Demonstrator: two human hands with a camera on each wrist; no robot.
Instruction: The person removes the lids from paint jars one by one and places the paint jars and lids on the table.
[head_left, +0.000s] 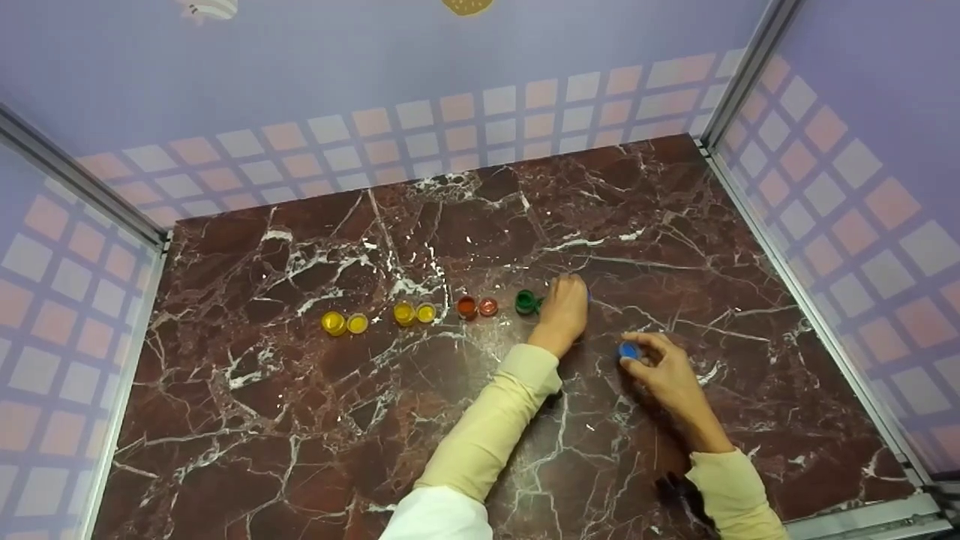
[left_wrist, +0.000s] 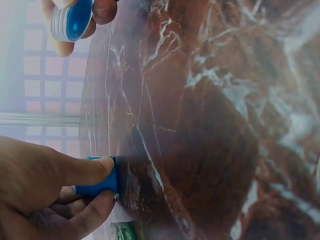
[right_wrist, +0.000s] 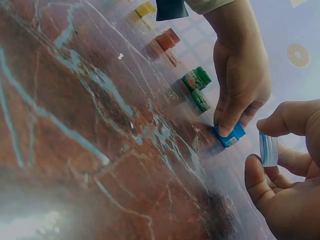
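Pinching a small blue pot (left_wrist: 97, 184) between thumb and curled fingers (left_wrist: 87, 170), the left hand (head_left: 562, 311) pressed it down against the marble tabletop (head_left: 375, 420), just right of centre in the head view. From the right wrist camera the same pot (right_wrist: 230, 135) stood on the surface under those fingertips, with a pale label on its side. Lower right of that, the right hand (head_left: 664, 371) held a blue cap (head_left: 628, 350) between thumb and fingertips, its fingers curled round it and lifted slightly clear of the marble; in the left wrist view the cap (left_wrist: 72, 22) appeared at the upper left, ribbed white on the outside and blue within, its open side towards the camera.

Just left of the left hand sat a green pot (head_left: 526, 301) with its green lid (right_wrist: 201, 100) lying beside it. Further left along the same row lay an orange-red pot (head_left: 466, 307) touching its lid (head_left: 488, 306), then a yellow pot (head_left: 404, 313) next to its lid (head_left: 426, 312), then, well apart at the left end, another yellow pot (head_left: 333, 322) and lid (head_left: 358, 323). Both arms wore pale yellow sleeves (head_left: 487, 427). Lilac walls (head_left: 450, 75) with a checked band closed in the table on three sides.
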